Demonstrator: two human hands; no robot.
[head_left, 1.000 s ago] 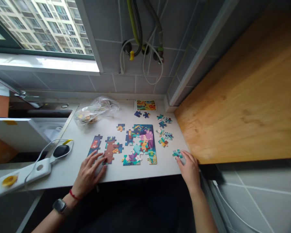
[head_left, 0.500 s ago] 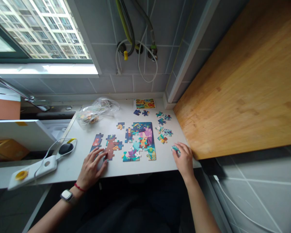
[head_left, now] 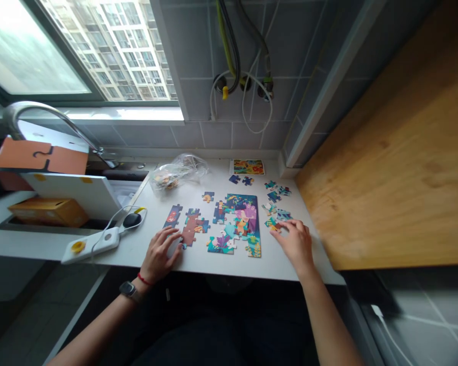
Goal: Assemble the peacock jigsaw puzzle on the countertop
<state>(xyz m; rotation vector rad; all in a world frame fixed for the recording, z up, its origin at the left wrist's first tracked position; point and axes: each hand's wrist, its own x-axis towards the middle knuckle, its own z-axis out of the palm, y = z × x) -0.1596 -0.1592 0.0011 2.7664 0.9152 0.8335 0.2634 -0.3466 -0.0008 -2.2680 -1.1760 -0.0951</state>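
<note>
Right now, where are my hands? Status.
Left hand at brown puzzle section. Right hand on loose teal puzzle piece. More loose puzzle pieces just beyond.

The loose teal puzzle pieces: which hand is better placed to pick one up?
Probably the right hand: its fingers reach the loose teal puzzle pieces, while the left hand rests by the brown section.

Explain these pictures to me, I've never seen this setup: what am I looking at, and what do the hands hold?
There is no machine: these are a person's bare hands, seen from one head-worn camera looking down. On the white countertop lies a part-built jigsaw puzzle, with loose pieces beside it, and a plastic bag of pieces and a picture card beyond. The left hand rests open against the puzzle. The right hand has its fingers at a loose piece; whether it grips it is unclear.
</note>
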